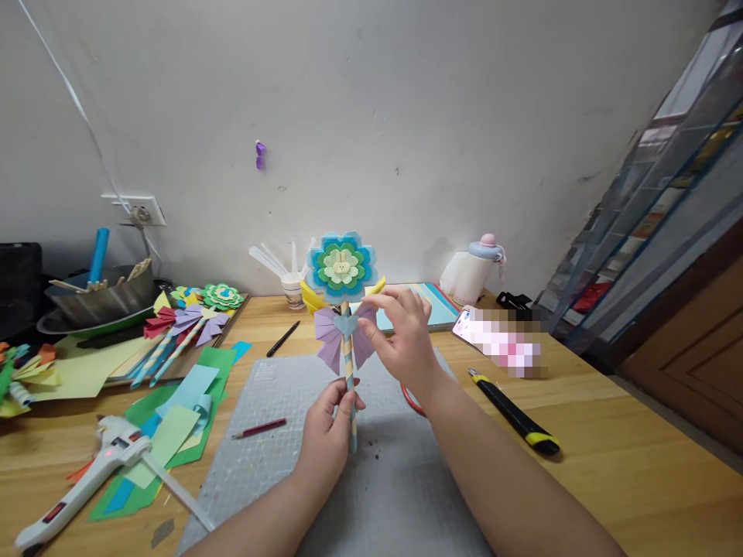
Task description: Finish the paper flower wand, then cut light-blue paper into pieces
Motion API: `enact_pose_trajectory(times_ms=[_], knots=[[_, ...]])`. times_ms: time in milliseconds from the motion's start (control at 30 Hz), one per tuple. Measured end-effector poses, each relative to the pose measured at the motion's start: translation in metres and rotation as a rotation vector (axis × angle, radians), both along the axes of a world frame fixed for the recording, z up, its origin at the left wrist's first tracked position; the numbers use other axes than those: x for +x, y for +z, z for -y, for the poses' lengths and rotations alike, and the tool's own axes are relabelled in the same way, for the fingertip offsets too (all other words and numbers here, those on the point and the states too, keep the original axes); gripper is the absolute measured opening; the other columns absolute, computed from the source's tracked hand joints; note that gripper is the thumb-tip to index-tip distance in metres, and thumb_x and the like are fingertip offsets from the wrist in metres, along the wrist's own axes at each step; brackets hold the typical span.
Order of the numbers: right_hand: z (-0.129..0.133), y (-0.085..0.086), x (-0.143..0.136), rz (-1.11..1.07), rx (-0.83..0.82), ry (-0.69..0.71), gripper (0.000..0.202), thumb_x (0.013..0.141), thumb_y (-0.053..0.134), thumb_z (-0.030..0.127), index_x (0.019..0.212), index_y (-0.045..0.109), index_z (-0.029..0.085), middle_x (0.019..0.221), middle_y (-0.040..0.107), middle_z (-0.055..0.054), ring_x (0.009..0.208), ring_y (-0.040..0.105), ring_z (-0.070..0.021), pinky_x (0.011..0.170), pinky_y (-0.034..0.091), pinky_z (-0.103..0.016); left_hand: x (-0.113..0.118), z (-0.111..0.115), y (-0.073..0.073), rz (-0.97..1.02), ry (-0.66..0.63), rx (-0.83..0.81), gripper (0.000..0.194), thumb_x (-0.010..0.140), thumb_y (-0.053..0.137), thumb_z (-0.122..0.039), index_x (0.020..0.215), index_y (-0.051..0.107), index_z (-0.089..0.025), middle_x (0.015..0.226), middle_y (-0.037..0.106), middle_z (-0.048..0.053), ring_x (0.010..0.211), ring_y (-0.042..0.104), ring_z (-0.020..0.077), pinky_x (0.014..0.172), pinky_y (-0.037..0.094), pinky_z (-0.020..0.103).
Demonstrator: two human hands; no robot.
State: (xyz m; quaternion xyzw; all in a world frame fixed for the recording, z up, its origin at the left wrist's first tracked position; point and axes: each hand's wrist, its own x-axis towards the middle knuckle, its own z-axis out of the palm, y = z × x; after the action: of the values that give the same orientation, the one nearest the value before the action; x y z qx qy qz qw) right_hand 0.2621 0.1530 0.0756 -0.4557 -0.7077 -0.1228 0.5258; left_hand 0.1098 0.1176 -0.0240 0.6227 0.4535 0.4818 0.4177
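Note:
A paper flower wand (341, 267) stands upright above the grey cutting mat (261, 394). Its bloom has blue, green and cream layers with a small face at the centre. Below the bloom are yellow paper pieces, a pleated purple bow (330, 340) and a pale blue heart (347, 325). My left hand (330, 422) is closed around the lower part of the striped stick. My right hand (403, 333) is beside the bow's right side, thumb and index finger at its upper edge near the heart, pinching the purple paper.
A white glue gun (87, 480) and paper scraps (174, 433) lie at left, with finished paper flowers (191, 325) behind. A pencil (259, 428) and pen (283, 339) lie left of centre. A utility knife (514, 410), phone (499, 340) and bottle (471, 275) are at right.

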Motion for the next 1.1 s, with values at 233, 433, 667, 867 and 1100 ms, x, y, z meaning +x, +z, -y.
enact_pose_trajectory(times_ms=[233, 433, 667, 867, 1100], knots=[[0.002, -0.021, -0.002, -0.745, -0.418, 0.343, 0.019, 0.083, 0.059, 0.037, 0.097, 0.058, 0.024, 0.099, 0.056, -0.003, 0.096, 0.051, -0.0198, 0.09, 0.039, -0.036, -0.003, -0.011, -0.003, 0.075, 0.104, -0.033, 0.034, 0.086, 0.049, -0.047, 0.099, 0.062, -0.019, 0.073, 0.063, 0.001, 0.072, 0.059, 0.0161, 0.068, 0.045, 0.027], [0.033, -0.093, -0.026, -0.986, -0.954, 0.468, 0.031, 0.077, 0.058, 0.049, 0.088, 0.05, 0.021, 0.082, 0.054, 0.0, 0.071, 0.058, -0.0158, 0.066, 0.048, -0.032, -0.004, -0.022, -0.008, 0.176, 0.128, -0.096, 0.034, 0.076, 0.06, -0.048, 0.089, 0.064, -0.017, 0.07, 0.064, 0.001, 0.07, 0.061, 0.0163, 0.066, 0.047, 0.027], [0.054, -0.11, -0.038, -0.96, -1.278, 0.75, 0.049, 0.061, 0.076, 0.05, 0.091, 0.055, 0.017, 0.076, 0.063, 0.0, 0.07, 0.063, -0.0138, 0.071, 0.049, -0.031, -0.003, -0.025, -0.011, 0.265, 0.138, -0.188, 0.037, 0.062, 0.072, -0.046, 0.077, 0.053, -0.018, 0.06, 0.055, -0.006, 0.05, 0.051, 0.0098, 0.048, 0.04, 0.021], [0.049, -0.117, -0.039, -0.963, -1.289, 0.792, 0.05, 0.059, 0.077, 0.049, 0.089, 0.055, 0.016, 0.066, 0.062, 0.002, 0.058, 0.06, -0.012, 0.059, 0.048, -0.028, 0.001, -0.02, -0.011, 0.277, 0.092, -0.226, 0.043, 0.058, 0.076, -0.047, 0.079, 0.051, -0.019, 0.06, 0.052, -0.008, 0.042, 0.045, 0.0065, 0.037, 0.034, 0.017], [0.046, -0.114, -0.031, -1.015, -1.276, 0.774, 0.044, 0.058, 0.079, 0.04, 0.088, 0.058, 0.015, 0.063, 0.063, 0.001, 0.054, 0.061, -0.0141, 0.058, 0.049, -0.031, -0.001, -0.021, -0.012, 0.242, 0.001, -0.281, 0.05, 0.07, 0.064, -0.055, 0.101, 0.063, -0.015, 0.072, 0.064, 0.0, 0.041, 0.051, 0.0099, 0.035, 0.038, 0.022]])
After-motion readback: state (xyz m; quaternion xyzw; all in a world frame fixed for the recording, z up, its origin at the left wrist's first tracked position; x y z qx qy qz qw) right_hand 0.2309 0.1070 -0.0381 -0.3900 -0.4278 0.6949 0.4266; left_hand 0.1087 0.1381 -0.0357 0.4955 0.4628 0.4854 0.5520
